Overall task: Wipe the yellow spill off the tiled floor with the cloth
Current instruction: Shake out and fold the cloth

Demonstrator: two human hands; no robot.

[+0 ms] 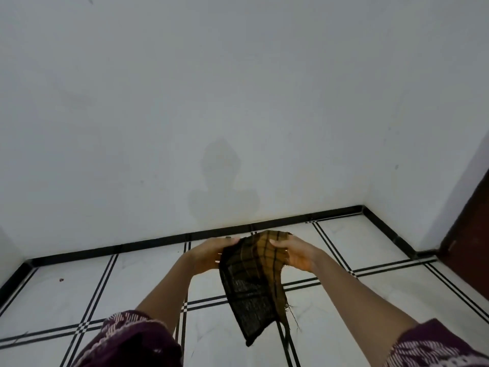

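Two hands were seen stretched out in front of the camera, and a cloth (251, 276) was held up between them, clear of the floor (370, 250). The left hand (209, 254) was closed on the cloth's upper left edge, its fingers curled over the fabric; the right hand (296, 254) was closed on the upper right edge, thumb laid across the top. The cloth was checked, brownish yellow near the top and dark toward the bottom, and it was left hanging down to a frayed corner with loose threads. White tiles with thin black double lines were seen beneath it, edged by a black skirting strip (158, 241) at the foot of a pale wall (238, 88). No yellow spill could be made out on the tiles in view. Patterned purple sleeves (132, 337) were visible at both forearms. A dark brown door (471, 234) was partly visible at the right edge.
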